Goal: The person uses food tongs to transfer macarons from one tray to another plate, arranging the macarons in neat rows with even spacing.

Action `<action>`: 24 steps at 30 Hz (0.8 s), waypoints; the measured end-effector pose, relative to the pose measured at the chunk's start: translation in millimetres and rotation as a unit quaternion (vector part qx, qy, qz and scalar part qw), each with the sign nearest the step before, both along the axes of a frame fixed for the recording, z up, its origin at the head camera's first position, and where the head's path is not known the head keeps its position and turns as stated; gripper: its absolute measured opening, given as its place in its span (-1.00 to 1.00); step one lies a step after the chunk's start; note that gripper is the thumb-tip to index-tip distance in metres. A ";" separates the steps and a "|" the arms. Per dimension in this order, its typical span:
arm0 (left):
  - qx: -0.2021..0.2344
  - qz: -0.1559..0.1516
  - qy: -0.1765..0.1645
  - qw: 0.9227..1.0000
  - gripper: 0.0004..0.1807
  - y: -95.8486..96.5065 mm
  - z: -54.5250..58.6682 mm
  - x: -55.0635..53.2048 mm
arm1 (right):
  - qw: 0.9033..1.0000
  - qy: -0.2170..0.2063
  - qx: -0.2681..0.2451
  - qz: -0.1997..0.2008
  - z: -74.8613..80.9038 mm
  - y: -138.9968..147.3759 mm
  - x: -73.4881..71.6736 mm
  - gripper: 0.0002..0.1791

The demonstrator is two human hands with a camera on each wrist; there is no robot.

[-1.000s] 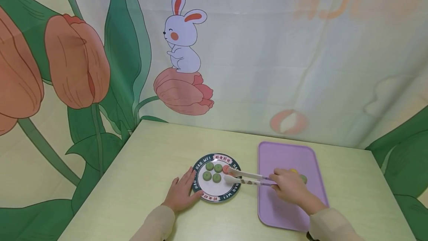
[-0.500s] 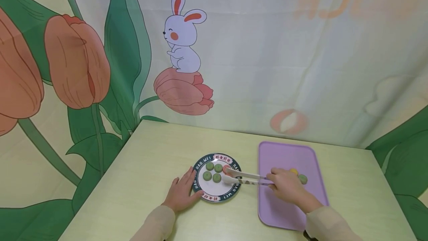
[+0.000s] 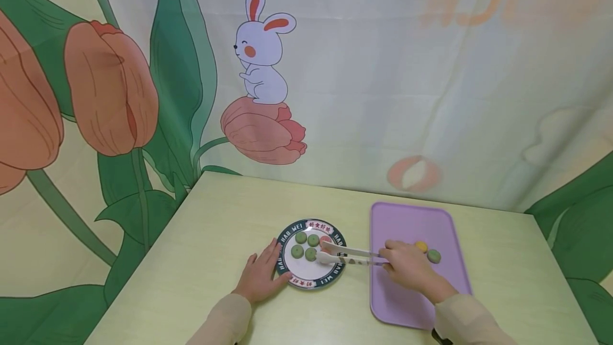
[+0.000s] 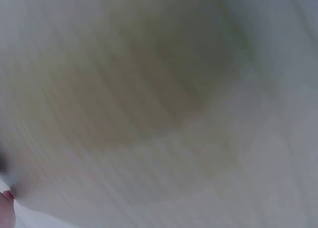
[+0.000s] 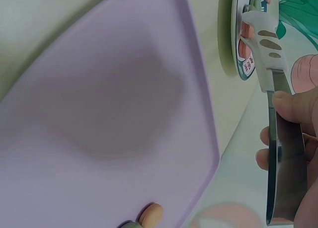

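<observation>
My right hand (image 3: 409, 265) grips a pair of tongs (image 5: 285, 153) by its metal handles, thumb on one arm and fingers round the other. White tips of the tongs reach over the right side of a round plate (image 3: 306, 283) with a dark patterned rim. Between and beside those tips show pink macarons (image 5: 244, 48), partly covered by the tongs in the head view. Several green macarons (image 3: 300, 237) lie left of them on the plate. My left hand (image 3: 261, 274) rests at the plate's left rim, fingers extended and thumb spread along the near edge.
A purple tray (image 3: 397, 302) lies right of the plate, under my right forearm. On it sit a yellow macaron (image 3: 421, 246) and a green macaron (image 3: 433, 256). A printed curtain (image 3: 364, 95) hangs behind the table (image 3: 239, 201). The left wrist view is mostly blurred.
My right hand and the tongs have shifted slightly left over the plate, uncovering more of the two macarons on the tray. My left hand has stayed at the rim.
</observation>
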State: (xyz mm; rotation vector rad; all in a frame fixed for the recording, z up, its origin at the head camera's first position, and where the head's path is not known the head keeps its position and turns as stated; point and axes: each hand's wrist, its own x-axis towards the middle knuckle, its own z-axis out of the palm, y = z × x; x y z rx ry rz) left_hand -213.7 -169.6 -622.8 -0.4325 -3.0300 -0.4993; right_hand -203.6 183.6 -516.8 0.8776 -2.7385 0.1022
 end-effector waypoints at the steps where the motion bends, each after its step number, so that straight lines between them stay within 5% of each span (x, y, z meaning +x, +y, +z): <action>1: 0.001 0.000 0.002 1.000 -0.10 0.0 0.1 0.0 | 1.000 0.000 0.001 -0.001 0.1 -0.5 0.0 -0.86; 24: 0.000 0.001 -0.004 1.000 -0.10 0.3 2.4 0.9 | 1.000 -0.014 0.008 -0.011 3.9 -2.8 1.0 -0.85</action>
